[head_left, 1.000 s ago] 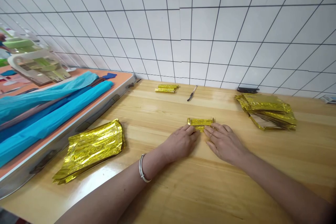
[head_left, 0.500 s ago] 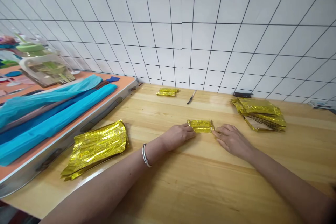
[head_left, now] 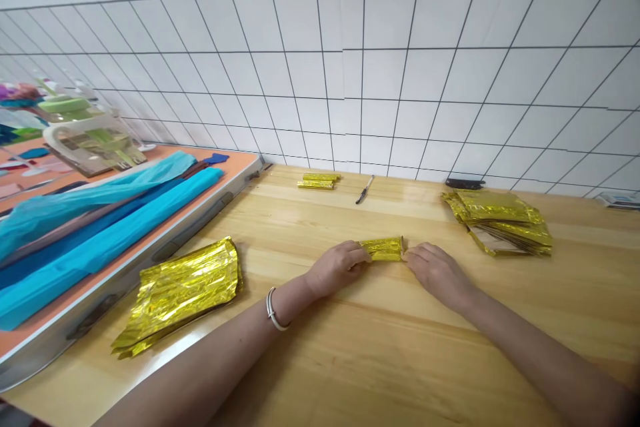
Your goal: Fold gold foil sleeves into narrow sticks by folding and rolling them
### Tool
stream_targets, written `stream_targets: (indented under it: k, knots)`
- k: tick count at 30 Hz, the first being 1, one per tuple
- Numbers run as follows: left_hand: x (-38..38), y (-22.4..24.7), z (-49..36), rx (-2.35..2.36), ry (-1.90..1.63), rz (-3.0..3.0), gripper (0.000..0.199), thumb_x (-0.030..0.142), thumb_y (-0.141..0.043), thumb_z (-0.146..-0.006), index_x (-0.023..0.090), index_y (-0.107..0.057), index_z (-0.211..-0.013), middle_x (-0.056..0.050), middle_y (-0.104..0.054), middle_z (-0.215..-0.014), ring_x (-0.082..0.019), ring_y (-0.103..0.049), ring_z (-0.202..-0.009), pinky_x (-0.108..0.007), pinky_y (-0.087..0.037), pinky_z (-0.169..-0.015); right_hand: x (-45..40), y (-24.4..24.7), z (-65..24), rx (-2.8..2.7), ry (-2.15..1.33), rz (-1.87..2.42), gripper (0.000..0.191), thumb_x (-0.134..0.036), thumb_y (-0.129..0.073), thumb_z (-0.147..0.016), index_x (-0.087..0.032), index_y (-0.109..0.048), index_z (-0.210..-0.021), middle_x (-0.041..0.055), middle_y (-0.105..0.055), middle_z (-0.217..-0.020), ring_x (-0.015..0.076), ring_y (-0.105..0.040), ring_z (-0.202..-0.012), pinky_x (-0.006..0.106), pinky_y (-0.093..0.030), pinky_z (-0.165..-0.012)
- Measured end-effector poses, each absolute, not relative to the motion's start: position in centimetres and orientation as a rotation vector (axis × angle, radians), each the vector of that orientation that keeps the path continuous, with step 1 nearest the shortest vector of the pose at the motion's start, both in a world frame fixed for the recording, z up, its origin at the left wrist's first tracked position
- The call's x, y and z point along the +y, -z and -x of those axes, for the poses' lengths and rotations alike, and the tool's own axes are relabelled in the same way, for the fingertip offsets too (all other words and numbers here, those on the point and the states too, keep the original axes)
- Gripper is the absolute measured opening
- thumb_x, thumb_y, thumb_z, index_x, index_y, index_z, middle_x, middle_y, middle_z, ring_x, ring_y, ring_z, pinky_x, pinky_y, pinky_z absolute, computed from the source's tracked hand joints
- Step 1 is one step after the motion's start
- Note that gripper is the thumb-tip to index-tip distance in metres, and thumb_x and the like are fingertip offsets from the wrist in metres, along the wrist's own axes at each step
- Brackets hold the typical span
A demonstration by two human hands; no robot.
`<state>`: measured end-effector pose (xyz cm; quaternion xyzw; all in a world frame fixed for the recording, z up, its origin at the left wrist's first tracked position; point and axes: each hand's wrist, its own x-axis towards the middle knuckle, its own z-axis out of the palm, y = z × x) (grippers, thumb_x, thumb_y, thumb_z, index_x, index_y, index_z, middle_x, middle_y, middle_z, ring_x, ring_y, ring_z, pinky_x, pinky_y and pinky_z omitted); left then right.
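Note:
A small folded piece of gold foil paper [head_left: 383,249] lies on the wooden table between my two hands. My left hand [head_left: 339,268] has its fingers curled closed over the left end of the foil. At the right end, my right hand [head_left: 439,272] pinches the corner with its fingers pressed together. Both ends of the foil are partly covered by fingertips. A larger stack of crinkled gold foil sheets [head_left: 187,290] rests to the left of my left forearm.
Two narrow folded gold strips [head_left: 317,181] and a pen [head_left: 365,190] lie near the tiled wall. Another gold foil stack [head_left: 500,220] sits at right, before a black object [head_left: 465,183]. On the left, an orange-topped case [head_left: 240,163] carries blue tissue rolls [head_left: 165,213] and a clear container [head_left: 95,143].
The foil's near flap has been folded over, so the open seam along its middle no longer shows. My right fingers have drawn closer together at its right end. The view has shifted slightly.

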<state>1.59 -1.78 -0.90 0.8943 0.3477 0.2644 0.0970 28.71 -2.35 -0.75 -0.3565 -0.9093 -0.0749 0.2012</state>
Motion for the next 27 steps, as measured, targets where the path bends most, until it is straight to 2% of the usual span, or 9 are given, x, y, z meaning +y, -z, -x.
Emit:
stream_targets:
  k: [6, 13, 17, 22, 27]
  knots:
    - [-2.8, 1.4, -1.2, 0.999, -0.873, -2.564, 0.025, 0.007, -0.043, -0.082, 0.018, -0.059, -0.097, -0.006, -0.060, -0.089, -0.014, -0.056, -0.085, -0.027, -0.048, -0.077, -2.6, 0.7, -28.3, -2.593, 0.326, 1.004, 0.028, -0.011, -0.041, -0.089, -0.016, -0.060, -0.108, 0.0096, -0.063, -0.095, 0.0211, -0.053, -0.090, 0.037, -0.046, -0.080]
    - [-2.5, 1.2, -1.3, 0.978, -0.811, -2.594, 0.027, 0.008, -0.039, -0.084, 0.018, -0.059, -0.100, -0.007, -0.060, -0.090, -0.016, -0.055, -0.089, -0.030, -0.048, -0.080, -2.1, 0.1, -27.9, -2.647, 0.363, 0.934, 0.027, -0.010, -0.040, -0.088, -0.016, -0.062, -0.103, 0.0100, -0.062, -0.086, 0.0209, -0.054, -0.084, 0.038, -0.046, -0.077]
    - [-3.2, 0.6, -1.1, 0.957, -0.792, -2.571, 0.024, 0.012, -0.041, -0.087, 0.019, -0.058, -0.101, -0.007, -0.058, -0.096, -0.016, -0.054, -0.094, -0.030, -0.047, -0.085, -3.2, 0.1, -28.1, -2.647, 0.313, 0.949, 0.026, -0.011, -0.040, -0.089, -0.016, -0.063, -0.100, 0.0094, -0.062, -0.085, 0.0203, -0.053, -0.083, 0.036, -0.047, -0.077]
    - [-4.3, 0.3, -0.8, 1.076, -0.840, -2.425, 0.017, 0.017, -0.047, -0.087, 0.018, -0.059, -0.098, -0.008, -0.053, -0.102, -0.014, -0.055, -0.093, -0.026, -0.048, -0.083, -4.9, 0.0, -28.8, -2.646, 0.232, 0.936, 0.027, -0.011, -0.039, -0.089, -0.016, -0.061, -0.102, 0.0097, -0.061, -0.089, 0.0207, -0.053, -0.088, 0.037, -0.047, -0.082]
    - [-4.8, 0.9, -0.5, 1.144, -0.819, -2.462, 0.016, 0.022, -0.049, -0.087, 0.020, -0.064, -0.094, -0.006, -0.058, -0.097, -0.014, -0.056, -0.088, -0.027, -0.046, -0.081, -5.3, 0.3, -29.2, -2.633, 0.144, 0.924, 0.028, -0.011, -0.038, -0.089, -0.018, -0.060, -0.105, 0.0092, -0.060, -0.091, 0.0212, -0.053, -0.089, 0.038, -0.049, -0.081]
